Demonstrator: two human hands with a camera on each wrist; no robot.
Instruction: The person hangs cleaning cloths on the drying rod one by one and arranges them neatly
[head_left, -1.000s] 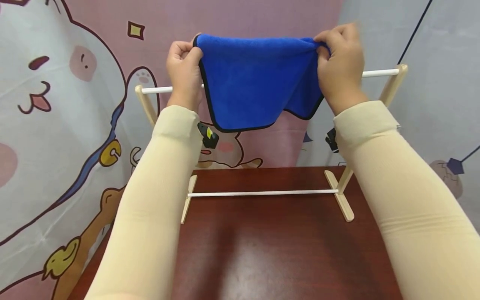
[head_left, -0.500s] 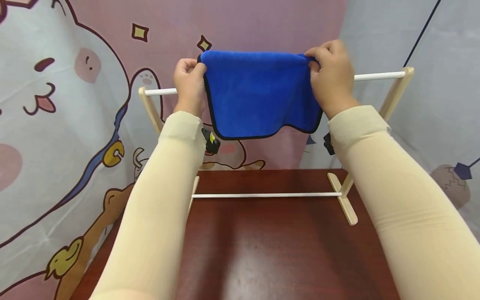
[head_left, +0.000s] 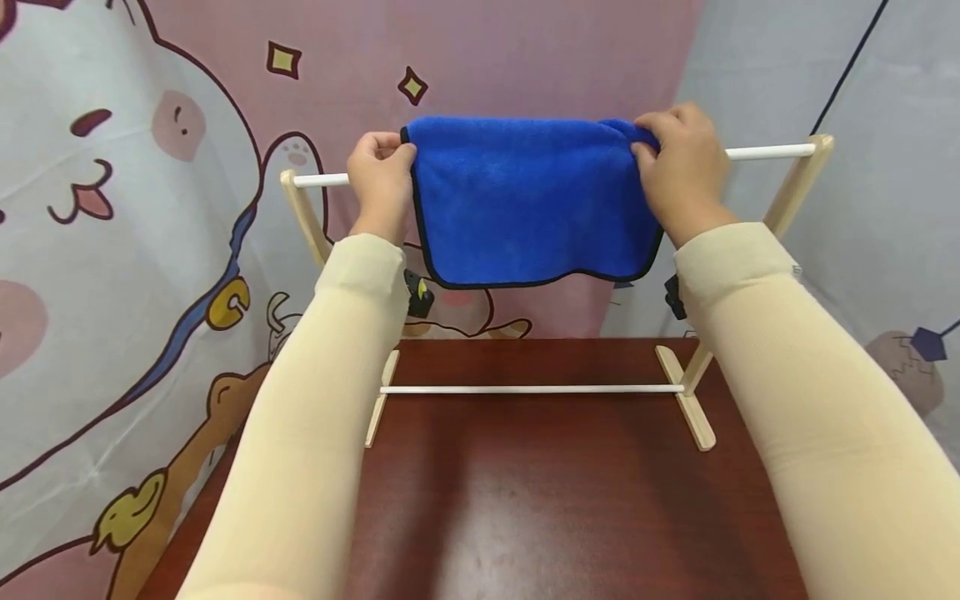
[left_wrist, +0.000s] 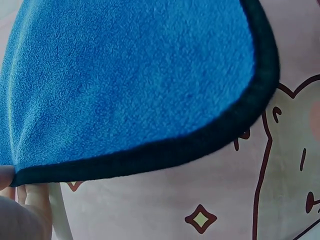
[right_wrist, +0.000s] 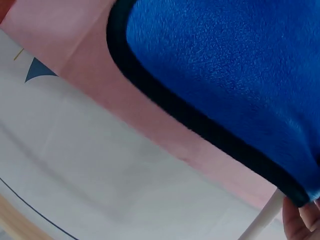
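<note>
A blue towel (head_left: 525,200) with black edging hangs folded over between both hands, in front of the rack's white upper rod (head_left: 772,152). My left hand (head_left: 381,179) pinches its upper left edge between thumb and fingers. At the upper right edge, my right hand (head_left: 684,167) pinches the towel, with a small bunched fold by the fingertips. In the left wrist view the towel (left_wrist: 140,85) fills the upper part, its black edge running to the left fingers (left_wrist: 37,205). The right wrist view has the towel (right_wrist: 225,65) at upper right and the right fingers (right_wrist: 295,220) in the lower corner.
The rack's wooden right foot (head_left: 686,400) and lower white rod (head_left: 525,389) stand on a dark red-brown table (head_left: 570,500). Its wooden left upright (head_left: 306,218) is partly hidden by the left arm. Behind is a pink and white cartoon-printed backdrop (head_left: 525,50).
Both hands have come down with the towel, from above the upper rod to about its height. In the last half second the right hand has moved right, and the towel spreads wider and flatter.
</note>
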